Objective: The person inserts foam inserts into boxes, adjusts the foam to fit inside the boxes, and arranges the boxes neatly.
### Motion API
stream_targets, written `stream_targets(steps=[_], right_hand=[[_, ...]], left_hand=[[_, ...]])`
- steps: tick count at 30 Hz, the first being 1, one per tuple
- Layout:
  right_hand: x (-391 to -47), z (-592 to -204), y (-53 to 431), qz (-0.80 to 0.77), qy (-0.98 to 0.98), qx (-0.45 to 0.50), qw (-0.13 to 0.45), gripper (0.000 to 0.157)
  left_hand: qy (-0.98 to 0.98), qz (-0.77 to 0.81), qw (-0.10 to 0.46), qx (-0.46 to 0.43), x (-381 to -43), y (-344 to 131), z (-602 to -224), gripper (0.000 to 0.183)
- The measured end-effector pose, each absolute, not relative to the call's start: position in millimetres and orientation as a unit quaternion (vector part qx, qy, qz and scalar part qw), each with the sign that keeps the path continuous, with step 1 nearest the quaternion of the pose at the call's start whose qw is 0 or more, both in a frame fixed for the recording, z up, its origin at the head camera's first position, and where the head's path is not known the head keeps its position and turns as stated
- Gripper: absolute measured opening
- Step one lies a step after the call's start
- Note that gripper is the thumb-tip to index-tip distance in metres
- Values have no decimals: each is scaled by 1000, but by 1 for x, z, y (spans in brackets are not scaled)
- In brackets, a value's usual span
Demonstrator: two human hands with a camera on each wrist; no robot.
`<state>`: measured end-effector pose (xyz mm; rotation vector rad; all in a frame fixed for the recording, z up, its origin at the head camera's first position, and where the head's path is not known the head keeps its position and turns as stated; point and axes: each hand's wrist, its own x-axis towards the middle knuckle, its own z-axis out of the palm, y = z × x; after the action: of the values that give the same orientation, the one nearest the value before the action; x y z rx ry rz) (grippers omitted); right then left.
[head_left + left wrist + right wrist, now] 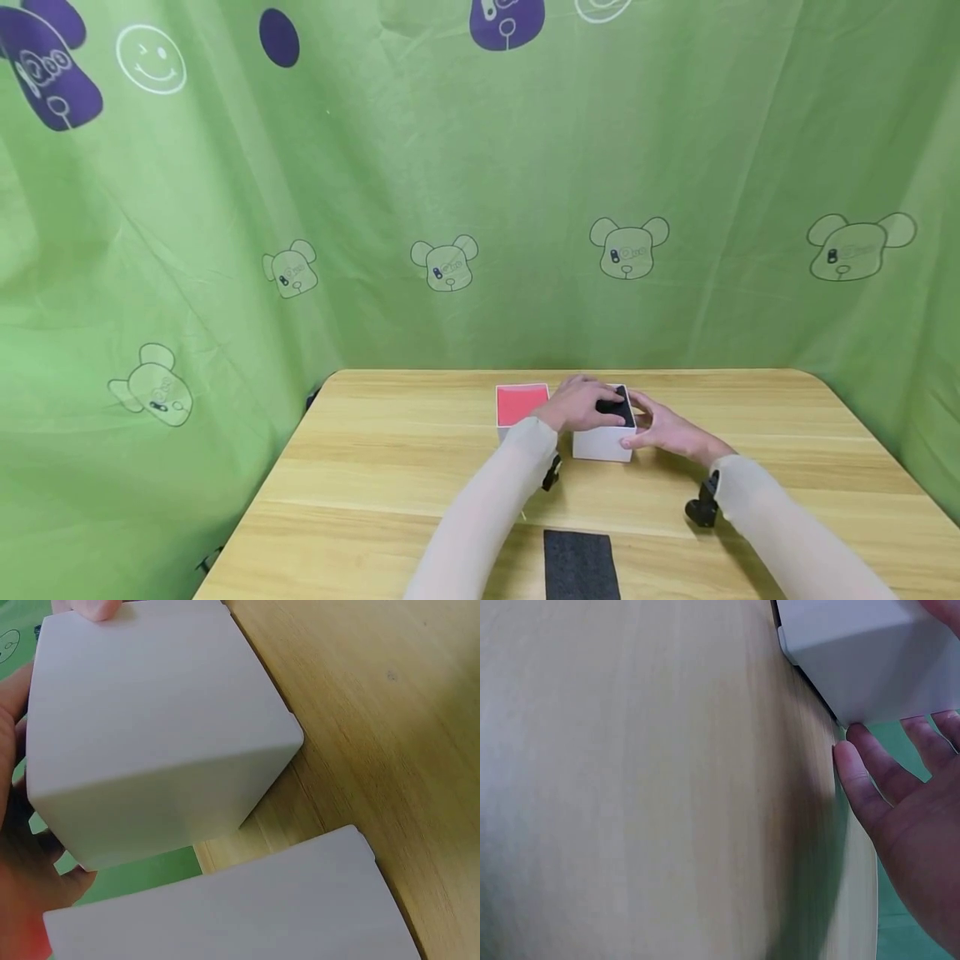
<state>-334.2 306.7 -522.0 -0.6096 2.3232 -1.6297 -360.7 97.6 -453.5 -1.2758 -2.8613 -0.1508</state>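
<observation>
A white box (602, 445) with black material (617, 408) at its top stands near the table's back. My left hand (579, 405) reaches over it from the left, thumb and fingers touching the black material. Some left fingers (54, 851) show past the box's upper edge in the left wrist view. At the box's right side, my right hand (670, 429) steadies it, thumb on the near face and fingers farther back. The right wrist view shows those fingers (885, 769) nearly straight at the box's edge (855, 671). The left hand hides part of the box's opening.
Just left stands a second white box with a red top surface (522, 404), close to the left forearm. A dark grey flat rectangular piece (580, 565) lies at the table's front. A green curtain (525, 317) hangs behind the wooden table (390, 467).
</observation>
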Motion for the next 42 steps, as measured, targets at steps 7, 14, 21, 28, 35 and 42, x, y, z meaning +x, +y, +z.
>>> stream_targets(steps=[7, 14, 21, 28, 35, 42], right_hand=[[-334, -521, 304, -563, 788, -217, 122, 97], [-335, -521, 302, -572, 781, -216, 127, 97], [-335, -521, 302, -572, 782, -212, 128, 99], [-333, -520, 303, -583, 777, -196, 135, 103], [-334, -521, 304, -571, 785, -197, 136, 103], [-334, -521, 306, -572, 788, -188, 129, 105]], left_hand=[[-915, -63, 5, -399, -362, 97, -457, 49], [-918, -64, 14, -392, -362, 97, -457, 51], [-915, -57, 5, -400, -364, 93, -455, 49], [-913, -69, -21, -401, -370, 79, -450, 52], [-908, -61, -13, -415, -373, 72, -451, 51], [-925, -56, -29, -374, -374, 62, -441, 52]])
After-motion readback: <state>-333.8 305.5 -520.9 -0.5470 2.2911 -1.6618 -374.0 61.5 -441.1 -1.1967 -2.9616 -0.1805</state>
